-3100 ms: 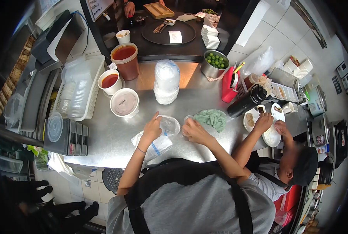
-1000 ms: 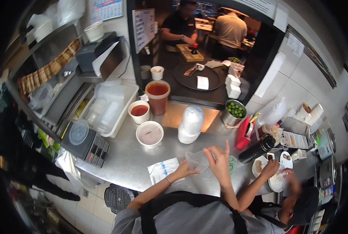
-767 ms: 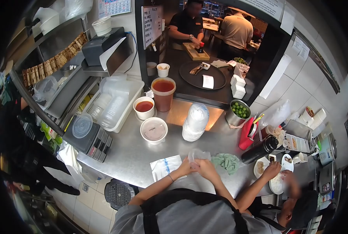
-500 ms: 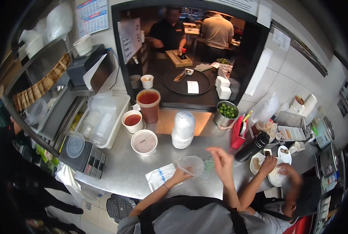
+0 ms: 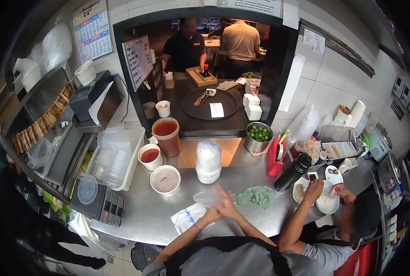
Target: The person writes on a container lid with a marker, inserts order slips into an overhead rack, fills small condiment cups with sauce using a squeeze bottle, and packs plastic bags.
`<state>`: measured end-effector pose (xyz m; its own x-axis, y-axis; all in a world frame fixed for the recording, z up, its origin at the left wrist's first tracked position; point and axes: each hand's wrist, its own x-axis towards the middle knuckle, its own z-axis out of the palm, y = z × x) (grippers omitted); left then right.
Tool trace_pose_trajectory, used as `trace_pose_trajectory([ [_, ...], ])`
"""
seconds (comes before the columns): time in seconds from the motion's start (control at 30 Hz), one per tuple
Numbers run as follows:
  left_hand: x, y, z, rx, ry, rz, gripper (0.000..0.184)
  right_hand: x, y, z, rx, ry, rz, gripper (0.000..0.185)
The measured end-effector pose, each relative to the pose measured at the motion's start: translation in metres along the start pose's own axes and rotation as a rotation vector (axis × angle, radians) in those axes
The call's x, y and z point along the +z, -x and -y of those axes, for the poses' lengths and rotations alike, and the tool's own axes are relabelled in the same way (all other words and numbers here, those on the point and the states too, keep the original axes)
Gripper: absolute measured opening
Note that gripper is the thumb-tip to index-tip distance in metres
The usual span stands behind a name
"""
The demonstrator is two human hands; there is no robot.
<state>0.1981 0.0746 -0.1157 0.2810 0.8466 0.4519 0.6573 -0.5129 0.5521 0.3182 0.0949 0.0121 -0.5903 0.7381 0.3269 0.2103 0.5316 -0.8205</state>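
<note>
My left hand [image 5: 211, 215] is closed on the lower side of a clear plastic bag [image 5: 206, 198] above the steel counter. My right hand [image 5: 228, 204] meets it from the right, fingers pressed at the bag's edge, partly covering the bag and the left fingertips. Under the left wrist lies a white sheet with blue print [image 5: 185, 220]. Just right of my hands is a crumpled green cloth [image 5: 256, 197]. A plastic-wrapped white stack [image 5: 208, 162] stands behind my hands.
Left of the stack stand a lidded tub [image 5: 165, 180], a sauce cup [image 5: 150, 156] and a sauce bucket [image 5: 167, 138]. Behind are green citrus fruits [image 5: 259, 134] in a metal pot. A black flask [image 5: 293, 172] and a co-worker's hands over plates [image 5: 328, 202] are at right.
My right hand has come down and left onto the plastic beside my left hand. The green cloth now shows fully. The view has shifted slightly.
</note>
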Motion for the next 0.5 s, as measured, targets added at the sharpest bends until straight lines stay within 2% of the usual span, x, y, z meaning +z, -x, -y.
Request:
trace_pose_trajectory([
  [0.07,0.012,0.003,-0.002,-0.096,-0.047,-0.165,0.06,0.017,-0.002,-0.009,-0.001,0.011,0.04,0.025],
  [0.13,0.015,0.004,-0.005,-0.193,0.062,-0.194,0.059,0.021,-0.006,-0.011,-0.004,0.023,0.084,0.021],
  [0.2,0.013,0.004,-0.009,-0.258,0.174,-0.212,0.058,0.017,-0.007,0.001,0.229,-0.231,0.146,0.018],
  [0.23,0.013,0.005,-0.01,-0.277,0.226,-0.219,0.057,0.014,-0.008,0.01,0.223,-0.23,0.143,0.018],
  [0.3,0.013,0.006,-0.01,-0.311,0.32,-0.226,0.056,0.007,-0.012,0.023,0.195,-0.551,0.036,0.021],
  [0.33,0.01,0.007,-0.014,-0.328,0.356,-0.224,0.055,0.006,-0.01,0.015,0.19,-0.548,0.036,0.021],
  [0.4,-0.022,-0.004,-0.045,-0.382,0.353,-0.166,0.056,0.005,-0.004,-0.007,0.48,-1.13,0.025,0.025],
  [0.43,-0.034,-0.009,-0.056,-0.443,0.351,-0.104,0.057,0.001,-0.004,-0.007,0.479,-1.127,0.027,0.025],
  [0.5,-0.027,-0.011,-0.052,-0.477,0.328,-0.051,0.059,-0.016,-0.006,0.016,0.157,-1.082,0.08,0.044],
])
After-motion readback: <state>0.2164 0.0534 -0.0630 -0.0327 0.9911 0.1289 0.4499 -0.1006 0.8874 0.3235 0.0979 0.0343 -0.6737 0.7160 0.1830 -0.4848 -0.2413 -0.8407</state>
